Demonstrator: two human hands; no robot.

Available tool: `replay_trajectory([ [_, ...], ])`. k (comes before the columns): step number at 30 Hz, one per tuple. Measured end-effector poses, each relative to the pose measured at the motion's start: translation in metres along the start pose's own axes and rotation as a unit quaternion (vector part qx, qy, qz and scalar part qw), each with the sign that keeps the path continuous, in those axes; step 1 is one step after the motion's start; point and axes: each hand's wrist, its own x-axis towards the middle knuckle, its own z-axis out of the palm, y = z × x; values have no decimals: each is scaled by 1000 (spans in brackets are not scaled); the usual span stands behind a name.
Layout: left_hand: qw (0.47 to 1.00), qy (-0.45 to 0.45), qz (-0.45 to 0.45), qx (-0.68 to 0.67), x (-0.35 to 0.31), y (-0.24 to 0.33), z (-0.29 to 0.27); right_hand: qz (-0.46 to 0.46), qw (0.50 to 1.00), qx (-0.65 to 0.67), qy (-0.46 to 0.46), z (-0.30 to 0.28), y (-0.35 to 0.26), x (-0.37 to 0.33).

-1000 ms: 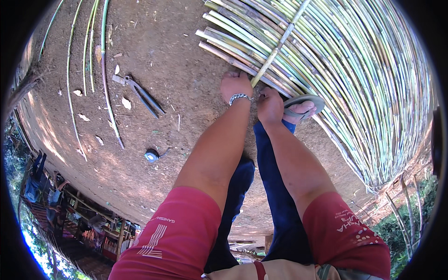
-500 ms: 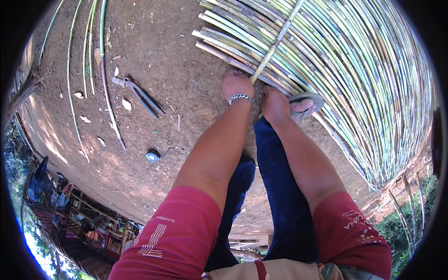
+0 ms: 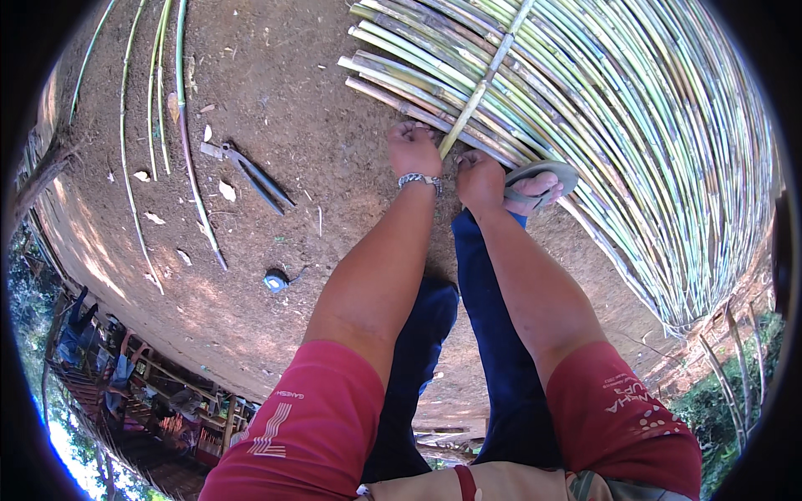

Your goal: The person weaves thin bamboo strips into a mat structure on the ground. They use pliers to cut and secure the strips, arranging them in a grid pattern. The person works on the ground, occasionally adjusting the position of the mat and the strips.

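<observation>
A wide panel of slim green and tan bamboo poles (image 3: 601, 125) lies on the ground, fanning out to the right. Across it runs a thicker bamboo crosspiece (image 3: 487, 77), whose near end sticks out past the outermost pole. My left hand (image 3: 414, 154) is closed just left of that end, fingers curled at the outer pole. On the other side of the crosspiece, my right hand (image 3: 479, 180) is closed too, its fingertips close to the same pole. Whatever is pinched in either hand is hidden or too fine to make out.
My sandalled foot (image 3: 541, 185) is at the panel's edge, right of my right hand. Long-handled pincers (image 3: 251, 175) and a blue tape measure (image 3: 275, 280) lie on the dirt at left. Loose bamboo stems (image 3: 185, 142) and dry leaves (image 3: 227, 190) are farther left.
Both hands have shifted slightly left relative to the crosspiece, and my left hand has drawn away from its end, which shows more. Both remain closed.
</observation>
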Motion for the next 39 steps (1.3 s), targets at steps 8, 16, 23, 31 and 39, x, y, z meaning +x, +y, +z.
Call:
replay_trajectory([
  [8, 985, 67, 23, 155, -8, 10, -8, -44, 997, -64, -11, -13, 3, -5],
  [16, 972, 113, -50, 199, -11, 29, 6, -72, 993, -97, -9, -10, 3, -5],
  [23, 969, 100, -41, 223, 0, 19, 11, -53, 997, -57, 17, -13, 0, -6],
  [31, 986, 5, -109, -127, -5, 9, -2, 104, 983, 146, 38, 11, -2, 3],
  [39, 994, -99, -29, -27, -6, 0, -19, 265, 825, 498, -37, 13, -9, 5],
])
